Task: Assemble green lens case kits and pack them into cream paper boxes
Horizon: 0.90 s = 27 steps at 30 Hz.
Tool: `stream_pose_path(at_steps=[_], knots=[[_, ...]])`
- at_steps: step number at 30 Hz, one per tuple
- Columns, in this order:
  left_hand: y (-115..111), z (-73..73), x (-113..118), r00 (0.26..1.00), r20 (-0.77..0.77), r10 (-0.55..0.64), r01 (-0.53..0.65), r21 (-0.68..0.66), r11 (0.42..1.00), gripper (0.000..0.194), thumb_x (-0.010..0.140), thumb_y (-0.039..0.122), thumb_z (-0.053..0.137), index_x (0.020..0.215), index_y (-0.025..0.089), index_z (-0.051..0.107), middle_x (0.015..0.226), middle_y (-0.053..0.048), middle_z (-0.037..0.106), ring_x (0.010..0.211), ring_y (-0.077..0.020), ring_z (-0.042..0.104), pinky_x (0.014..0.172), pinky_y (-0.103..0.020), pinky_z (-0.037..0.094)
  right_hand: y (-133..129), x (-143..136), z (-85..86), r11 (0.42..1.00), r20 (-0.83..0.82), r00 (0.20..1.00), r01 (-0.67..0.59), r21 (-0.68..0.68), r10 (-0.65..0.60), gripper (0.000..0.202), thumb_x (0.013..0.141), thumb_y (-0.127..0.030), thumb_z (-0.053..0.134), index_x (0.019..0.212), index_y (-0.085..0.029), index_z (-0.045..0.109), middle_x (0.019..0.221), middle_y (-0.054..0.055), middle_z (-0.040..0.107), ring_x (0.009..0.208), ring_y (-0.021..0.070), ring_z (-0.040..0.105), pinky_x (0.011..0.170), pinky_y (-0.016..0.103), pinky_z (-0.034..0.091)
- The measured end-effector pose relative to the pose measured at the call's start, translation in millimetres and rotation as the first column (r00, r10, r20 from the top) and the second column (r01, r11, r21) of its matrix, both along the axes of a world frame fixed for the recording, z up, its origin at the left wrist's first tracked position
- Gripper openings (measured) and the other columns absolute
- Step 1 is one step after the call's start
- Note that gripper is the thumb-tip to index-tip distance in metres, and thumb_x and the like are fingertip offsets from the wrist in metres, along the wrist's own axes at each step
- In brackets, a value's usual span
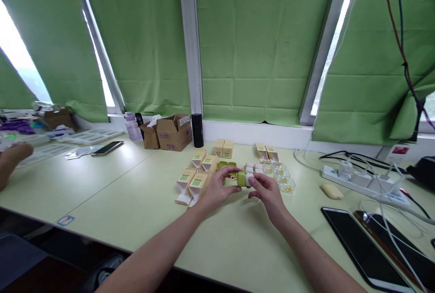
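Between the fingertips of my left hand is a small green holder with a loop at its left end. My right hand pinches a small white block against the right end of that holder; whether it sits inside cannot be told. Behind my hands stand more green holders, partly hidden, and several white blocks. Clear plastic cups with gold-coloured centres lie to their right. Left of my left hand stand several small kraft boxes with green labels and open white flaps.
More kraft boxes stand farther back, near a black cylinder and an open carton. Phones, cables and a power strip lie at right. Another person's hand is at far left.
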<state>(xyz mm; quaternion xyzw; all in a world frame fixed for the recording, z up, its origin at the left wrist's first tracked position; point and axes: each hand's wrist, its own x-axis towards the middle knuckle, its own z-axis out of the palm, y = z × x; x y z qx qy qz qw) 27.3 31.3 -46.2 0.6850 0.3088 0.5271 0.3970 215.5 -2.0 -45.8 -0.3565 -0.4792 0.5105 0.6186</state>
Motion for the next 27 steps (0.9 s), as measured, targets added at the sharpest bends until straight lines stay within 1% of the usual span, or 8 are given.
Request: stream_pose_path(at_steps=[5, 9, 15, 20, 24, 27], knots=[[-0.5, -0.9, -0.2, 0.999, -0.046, 0.020, -0.017, 0.054, 0.998, 0.052, 0.069, 0.007, 0.088, 0.117, 0.023, 0.077, 0.123, -0.010, 0.071, 0.119, -0.0287, 0.064, 0.106, -0.046, 0.050, 1.2, -1.9, -1.9, 1.000, 0.000, 1.000, 0.007, -0.010, -0.007, 0.050, 0.063, -0.061, 0.093, 0.085, -0.018, 0.080, 0.075, 0.004, 0.071, 0.071, 0.0186, 0.064, 0.052, 0.029, 0.059], [-0.6, -2.0, -0.1, 0.998, -0.057, 0.022, -0.018, 0.075, 0.997, 0.051, 0.070, 0.008, 0.088, 0.117, 0.023, 0.077, 0.124, -0.011, 0.070, 0.120, -0.0285, 0.063, 0.105, -0.046, 0.050, 2.0, -2.7, -3.5, 1.000, 0.004, 1.000, 0.020, -0.006, -0.020, 0.051, 0.064, -0.062, 0.093, 0.087, -0.019, 0.081, 0.077, 0.004, 0.072, 0.071, 0.0191, 0.065, 0.052, 0.029, 0.059], [1.8, -5.4, 0.5, 0.998, -0.046, 0.037, -0.032, 0.098, 0.995, 0.052, 0.068, 0.007, 0.088, 0.116, 0.024, 0.077, 0.122, -0.009, 0.069, 0.117, -0.0270, 0.063, 0.104, -0.044, 0.051, 3.5, -3.9, -5.2, 0.998, 0.024, 0.999, 0.047, 0.040, -0.048, 0.050, 0.067, -0.064, 0.091, 0.088, -0.020, 0.081, 0.080, 0.005, 0.074, 0.071, 0.0200, 0.066, 0.052, 0.031, 0.061], [0.2, -3.9, -0.7, 0.993, -0.094, 0.066, -0.055, 0.121, 0.991, 0.051, 0.069, 0.007, 0.089, 0.115, 0.025, 0.077, 0.122, -0.009, 0.066, 0.113, -0.0250, 0.063, 0.102, -0.043, 0.052, 4.3, -4.7, -7.3, 0.996, 0.033, 0.997, 0.072, 0.052, -0.074, 0.050, 0.068, -0.064, 0.090, 0.088, -0.019, 0.081, 0.081, 0.005, 0.074, 0.072, 0.0203, 0.065, 0.052, 0.032, 0.060], [-4.7, -0.4, -1.5, 0.987, -0.134, 0.093, -0.074, 0.137, 0.988, 0.050, 0.070, 0.010, 0.090, 0.115, 0.027, 0.078, 0.124, -0.008, 0.063, 0.121, -0.0272, 0.060, 0.107, -0.045, 0.051, 4.0, -4.7, -8.6, 0.995, 0.044, 0.996, 0.079, 0.055, -0.082, 0.050, 0.069, -0.064, 0.089, 0.089, -0.019, 0.081, 0.082, 0.005, 0.075, 0.072, 0.0199, 0.065, 0.054, 0.031, 0.060], [-7.2, 0.8, -2.1, 0.984, -0.150, 0.099, -0.076, 0.153, 0.985, 0.049, 0.072, 0.012, 0.091, 0.116, 0.028, 0.078, 0.127, -0.009, 0.061, 0.126, -0.0286, 0.059, 0.110, -0.047, 0.050, 3.9, -4.6, -8.8, 0.994, 0.055, 0.994, 0.087, 0.068, -0.091, 0.049, 0.070, -0.065, 0.088, 0.088, -0.020, 0.081, 0.080, 0.005, 0.075, 0.070, 0.0189, 0.064, 0.053, 0.031, 0.059]])
